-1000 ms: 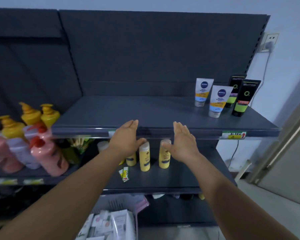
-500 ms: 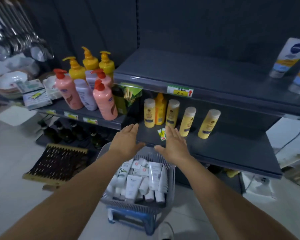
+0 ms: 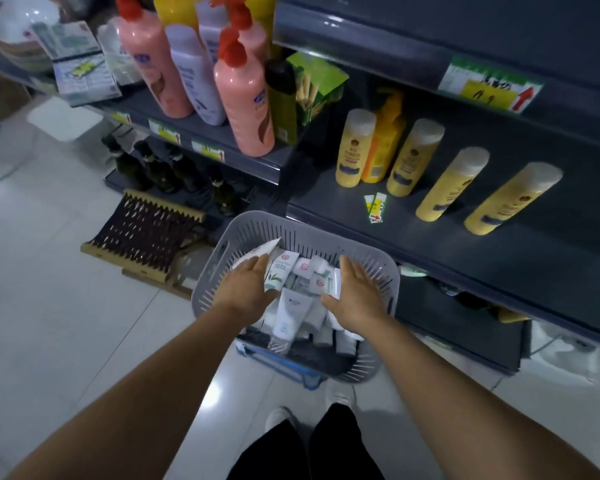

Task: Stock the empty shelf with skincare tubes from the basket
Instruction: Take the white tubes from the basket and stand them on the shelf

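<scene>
The left hand (image 3: 248, 289) and right hand (image 3: 355, 296) are hovering open, fingers spread, over white skincare tubes (image 3: 286, 315) piled in the grey slatted basket (image 3: 378, 268) on a blue stool (image 3: 284, 367). Yellow bottles (image 3: 352, 148) are standing on the dark shelf (image 3: 430, 233) just behind; their labels are unreadable.

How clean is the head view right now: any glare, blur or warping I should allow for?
Head view: dim overall; ceiling-light glare on the floor tiles; wide-angle warp makes the yellow bottles lean outward; tubes in the basket look soft, their print unreadable; left hand and right hand fairly sharp.
</scene>
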Available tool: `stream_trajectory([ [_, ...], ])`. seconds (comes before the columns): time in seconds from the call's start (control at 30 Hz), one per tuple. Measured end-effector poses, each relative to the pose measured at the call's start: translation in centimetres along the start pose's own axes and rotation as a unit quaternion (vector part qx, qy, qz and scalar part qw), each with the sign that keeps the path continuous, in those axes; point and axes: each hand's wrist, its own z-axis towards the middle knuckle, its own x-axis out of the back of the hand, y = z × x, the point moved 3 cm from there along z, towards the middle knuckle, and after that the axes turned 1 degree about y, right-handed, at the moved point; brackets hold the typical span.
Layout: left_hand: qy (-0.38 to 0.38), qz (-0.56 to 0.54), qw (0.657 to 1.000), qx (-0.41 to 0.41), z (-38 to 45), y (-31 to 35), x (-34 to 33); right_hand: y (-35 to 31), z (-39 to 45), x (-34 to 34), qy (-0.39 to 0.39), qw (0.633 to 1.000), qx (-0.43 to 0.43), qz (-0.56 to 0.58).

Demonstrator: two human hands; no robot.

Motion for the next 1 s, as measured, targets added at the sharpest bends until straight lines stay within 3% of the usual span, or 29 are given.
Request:
stream_trajectory([
  [0.33, -0.055, -0.003, 0.998, 0.042, 5.0, -2.1, -6.9, 0.6, 6.1, -8.4, -0.102, 0.995, 0.006, -0.008],
  [0.53, 0.069, 0.095, 0.993, 0.017, 6.7, -2.6, -7.8, 0.7, 8.3, -10.8, -0.115, 0.993, 0.021, -0.006],
  [0.73, 0.033, 0.068, 0.993, 0.086, 9.0, -4.2, -8.4, -0.9, 10.8, -11.2, -0.100, 0.994, 0.036, 0.020],
  [1.0, 0.070, 0.062, 0.993, 0.069, 9.2, -4.1, -8.0, -1.1, 11.7, -12.5, -0.136, 0.990, 0.007, 0.020],
])
